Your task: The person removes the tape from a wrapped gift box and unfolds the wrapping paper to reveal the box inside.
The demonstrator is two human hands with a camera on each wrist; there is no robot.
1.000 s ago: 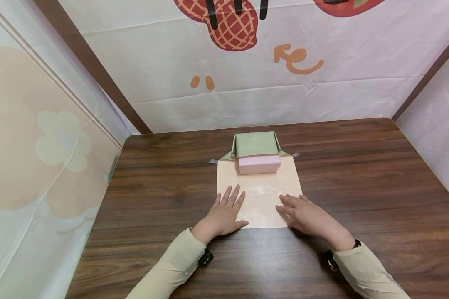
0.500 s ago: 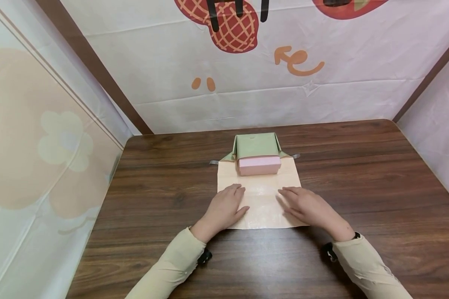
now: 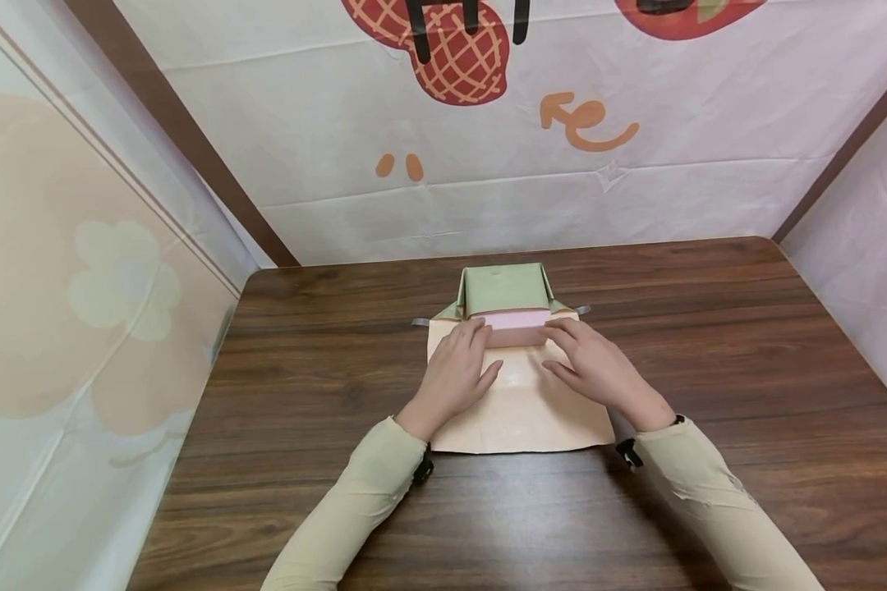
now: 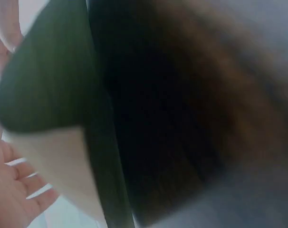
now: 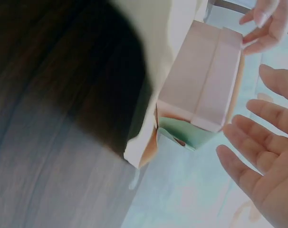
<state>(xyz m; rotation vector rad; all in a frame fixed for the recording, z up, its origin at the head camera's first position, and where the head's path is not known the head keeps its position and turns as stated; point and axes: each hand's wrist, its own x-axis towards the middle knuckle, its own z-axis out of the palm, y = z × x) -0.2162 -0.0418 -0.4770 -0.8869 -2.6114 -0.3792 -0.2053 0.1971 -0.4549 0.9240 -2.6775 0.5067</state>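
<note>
A pink box (image 3: 516, 335) sits on a sheet of wrapping paper, cream inside (image 3: 521, 427) and green outside. The paper's far part (image 3: 506, 287) is folded over the box's top, leaving a near strip and the front pink. My left hand (image 3: 454, 369) is at the box's near left corner, fingers loosely bent. My right hand (image 3: 599, 363) is at the near right corner, fingers relaxed and spread in the right wrist view. Whether the fingertips touch the box is hard to tell. Blurred green paper (image 4: 44, 80) covers much of the left wrist view.
Small grey tabs of what looks like tape stick out at the paper's left (image 3: 420, 322) and right (image 3: 584, 309) sides. Everything rests on a dark wooden table (image 3: 325, 361). A printed cloth (image 3: 488, 213) hangs behind it.
Both hands have lifted from the cream paper's near part and moved forward to the box's front corners. The paper's near end now lies spread flatter and wider.
</note>
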